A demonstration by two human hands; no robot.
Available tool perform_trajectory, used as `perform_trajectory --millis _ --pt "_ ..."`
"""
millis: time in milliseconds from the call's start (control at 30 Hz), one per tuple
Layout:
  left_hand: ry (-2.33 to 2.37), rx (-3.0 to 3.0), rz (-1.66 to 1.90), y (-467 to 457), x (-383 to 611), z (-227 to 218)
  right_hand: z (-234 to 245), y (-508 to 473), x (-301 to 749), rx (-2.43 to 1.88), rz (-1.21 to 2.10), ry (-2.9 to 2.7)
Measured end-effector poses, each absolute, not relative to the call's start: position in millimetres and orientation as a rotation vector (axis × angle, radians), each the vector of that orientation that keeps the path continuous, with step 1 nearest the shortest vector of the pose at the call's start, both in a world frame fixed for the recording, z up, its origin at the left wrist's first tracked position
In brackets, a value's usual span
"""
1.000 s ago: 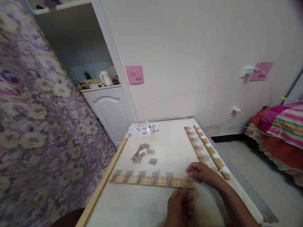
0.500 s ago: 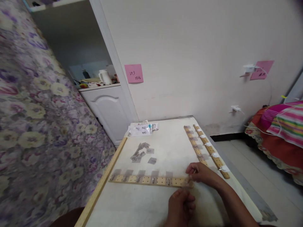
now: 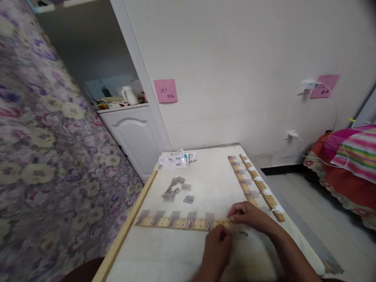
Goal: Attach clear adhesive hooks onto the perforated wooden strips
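A wooden perforated strip [image 3: 179, 223] lies across the near part of the white table [image 3: 211, 184], with small clear squares and metal hooks fixed along it. My right hand [image 3: 249, 216] rests with curled fingers on the strip's right end. My left hand [image 3: 216, 244] sits just below it, fingers pinched against the strip's front edge; what they hold is too small to make out. A small metal hook [image 3: 243, 234] lies on the table between the hands.
Two more wooden strips [image 3: 255, 187] with white and clear pieces lie along the table's right edge. Loose clear hook pieces [image 3: 176, 190] and an opened packet [image 3: 175, 161] lie farther back. A floral cloth [image 3: 44, 156] hangs at the left, a cabinet [image 3: 133, 133] stands behind, and a bed [image 3: 349, 164] is at the right.
My left hand moved up and slightly left to the strip's front edge. My right hand shifted a little left along the strip's end. A small hook now shows on the table.
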State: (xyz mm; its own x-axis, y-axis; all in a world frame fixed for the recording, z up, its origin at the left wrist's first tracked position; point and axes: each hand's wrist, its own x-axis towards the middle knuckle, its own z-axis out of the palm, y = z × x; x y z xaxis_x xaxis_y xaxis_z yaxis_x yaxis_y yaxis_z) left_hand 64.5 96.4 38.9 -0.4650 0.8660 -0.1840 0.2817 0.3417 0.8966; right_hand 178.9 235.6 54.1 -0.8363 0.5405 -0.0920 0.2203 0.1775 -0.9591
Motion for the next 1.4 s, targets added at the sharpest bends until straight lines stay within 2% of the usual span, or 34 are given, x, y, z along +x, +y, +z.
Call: perform_trajectory --millis 267,500,633,833,1400 --pt "2.063 1.297 0.995 98.5 52.6 61.0 69.1 226.4 177.2 -0.661 1.881 -2.101" --pt "2.047 1.29 1.09 102.6 50.4 73.5 64.8 223.6 175.0 -0.65 1.911 -2.115" --pt "1.923 1.071 1.209 99.0 52.4 53.8 54.2 232.0 172.9 -0.724 1.82 -2.04" --pt "1.536 0.534 1.131 92.5 67.8 20.8 34.3 238.5 168.2 -0.866 1.747 -2.028" --pt "1.465 0.132 1.287 107.5 86.2 17.8 13.1 235.9 154.9 -1.001 1.599 -2.117"
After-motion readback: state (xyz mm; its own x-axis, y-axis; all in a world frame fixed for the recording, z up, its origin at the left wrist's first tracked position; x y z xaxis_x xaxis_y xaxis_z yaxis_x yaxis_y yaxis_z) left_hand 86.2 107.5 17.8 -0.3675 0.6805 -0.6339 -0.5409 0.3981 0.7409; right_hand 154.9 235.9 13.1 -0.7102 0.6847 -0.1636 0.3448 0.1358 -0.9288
